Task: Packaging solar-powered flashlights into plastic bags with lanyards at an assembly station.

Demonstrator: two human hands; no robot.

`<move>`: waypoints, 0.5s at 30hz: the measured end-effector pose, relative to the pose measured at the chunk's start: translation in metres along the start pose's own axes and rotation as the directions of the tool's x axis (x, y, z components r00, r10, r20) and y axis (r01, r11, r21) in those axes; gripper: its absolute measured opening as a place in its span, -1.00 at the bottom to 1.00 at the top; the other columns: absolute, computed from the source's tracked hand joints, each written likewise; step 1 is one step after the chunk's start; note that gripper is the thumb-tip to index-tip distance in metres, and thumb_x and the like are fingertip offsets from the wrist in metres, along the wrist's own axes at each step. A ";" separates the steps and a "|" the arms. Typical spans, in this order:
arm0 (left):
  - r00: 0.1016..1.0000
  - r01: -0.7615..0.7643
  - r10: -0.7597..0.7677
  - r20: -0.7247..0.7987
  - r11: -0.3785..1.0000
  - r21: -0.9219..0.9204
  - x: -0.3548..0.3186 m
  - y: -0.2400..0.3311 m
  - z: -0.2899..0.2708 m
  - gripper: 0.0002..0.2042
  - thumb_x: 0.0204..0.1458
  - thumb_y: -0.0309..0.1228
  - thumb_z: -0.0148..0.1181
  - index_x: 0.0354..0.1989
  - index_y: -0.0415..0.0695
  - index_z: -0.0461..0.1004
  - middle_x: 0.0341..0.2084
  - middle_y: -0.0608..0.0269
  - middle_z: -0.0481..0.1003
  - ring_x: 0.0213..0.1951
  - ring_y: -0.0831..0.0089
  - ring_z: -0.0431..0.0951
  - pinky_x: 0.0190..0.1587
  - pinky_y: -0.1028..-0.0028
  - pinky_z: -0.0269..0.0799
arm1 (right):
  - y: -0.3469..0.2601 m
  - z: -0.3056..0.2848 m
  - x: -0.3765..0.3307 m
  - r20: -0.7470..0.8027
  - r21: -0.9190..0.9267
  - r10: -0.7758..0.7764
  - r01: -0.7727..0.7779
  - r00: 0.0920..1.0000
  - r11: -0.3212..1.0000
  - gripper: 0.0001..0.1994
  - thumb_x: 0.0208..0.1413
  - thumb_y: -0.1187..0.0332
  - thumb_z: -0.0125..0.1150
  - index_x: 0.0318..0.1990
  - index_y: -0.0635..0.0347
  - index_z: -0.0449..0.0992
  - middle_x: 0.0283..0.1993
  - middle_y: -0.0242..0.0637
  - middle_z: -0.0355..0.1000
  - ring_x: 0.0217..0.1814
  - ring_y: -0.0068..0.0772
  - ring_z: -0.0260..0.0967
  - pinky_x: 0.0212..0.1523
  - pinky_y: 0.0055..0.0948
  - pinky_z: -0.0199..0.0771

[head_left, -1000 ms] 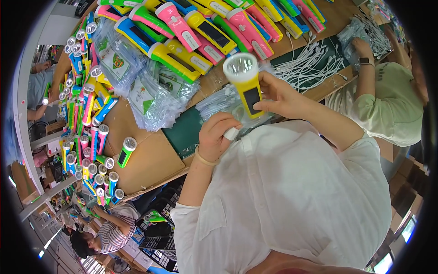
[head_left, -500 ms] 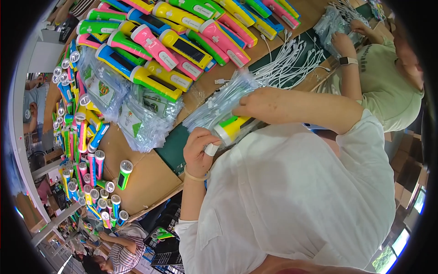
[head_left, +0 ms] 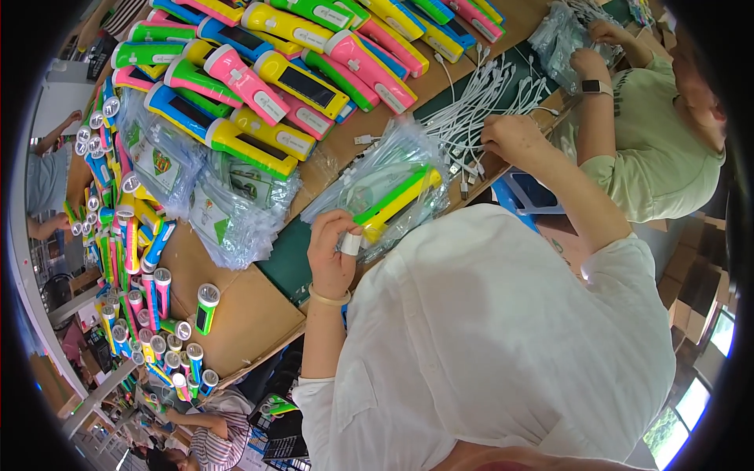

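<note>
A yellow and green flashlight (head_left: 400, 202) lies inside a clear plastic bag (head_left: 381, 250). At the bag's near left end, my left hand (head_left: 333, 250) is closed on the plastic; a white wrap covers one finger. My right hand (head_left: 512, 141) is at the edge of a spread of white USB cables (head_left: 463, 110), its fingers pinched together on a cable there. More clear bags (head_left: 338, 200) lie flat beneath the bagged flashlight.
Flashlights in several colours (head_left: 298, 82) are heaped at the far side, with more standing at the left. Packed clear bags with printed cards (head_left: 228, 224) lie left of my hands. One green flashlight (head_left: 206, 308) stands on cardboard. A co-worker's hand (head_left: 589, 64) works at the right.
My right hand has left the bag and moved right to the white cables. The flashlight is now inside the bag, showing its green and yellow side. My left hand still grips the bag.
</note>
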State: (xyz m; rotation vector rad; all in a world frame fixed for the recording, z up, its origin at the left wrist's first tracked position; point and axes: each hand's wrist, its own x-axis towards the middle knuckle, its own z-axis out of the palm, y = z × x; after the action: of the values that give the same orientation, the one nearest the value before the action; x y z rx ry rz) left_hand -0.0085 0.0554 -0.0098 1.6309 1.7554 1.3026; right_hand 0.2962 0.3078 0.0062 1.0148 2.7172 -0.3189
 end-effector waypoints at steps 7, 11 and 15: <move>0.999 0.003 -0.002 -0.040 1.000 0.015 -0.005 -0.003 -0.004 -0.81 -0.04 -0.63 0.29 -0.24 -0.20 0.50 -0.16 0.09 0.54 -0.13 0.12 0.53 -0.05 0.34 0.46 | 0.004 -0.067 -0.006 -0.045 0.707 0.196 -0.107 0.980 0.699 -0.84 0.23 0.36 0.29 -0.27 0.30 0.54 -0.42 -0.44 0.41 -0.35 -0.70 0.32 -0.35 -0.61 0.29; 0.998 -0.017 0.017 -0.063 1.000 0.014 -0.007 -0.003 -0.001 -0.81 -0.04 -0.61 0.31 -0.23 -0.19 0.50 -0.16 0.10 0.54 -0.12 0.11 0.53 -0.03 0.31 0.45 | -0.010 -0.112 -0.012 -0.483 0.786 0.062 0.401 0.874 0.470 -0.84 0.35 0.36 0.13 -0.26 0.26 0.49 -0.42 -0.53 0.29 -0.39 -0.77 0.14 -0.39 -0.64 0.15; 0.997 -0.019 0.020 -0.075 1.000 0.020 -0.007 -0.002 0.002 -0.81 -0.03 -0.61 0.32 -0.24 -0.19 0.50 -0.15 0.10 0.55 -0.12 0.10 0.53 -0.01 0.28 0.45 | -0.043 -0.117 0.003 -0.472 0.879 -0.064 0.463 0.879 -0.117 -0.80 0.34 0.34 0.04 -0.37 0.14 0.35 -0.52 -0.53 0.16 -0.52 -0.72 0.01 -0.52 -0.60 -0.01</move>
State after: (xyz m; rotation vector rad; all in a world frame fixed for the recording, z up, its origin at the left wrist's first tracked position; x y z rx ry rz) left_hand -0.0063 0.0500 -0.0143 1.6332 1.8056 1.3766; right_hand 0.2500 0.3099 0.1223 0.5332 2.4516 -2.8631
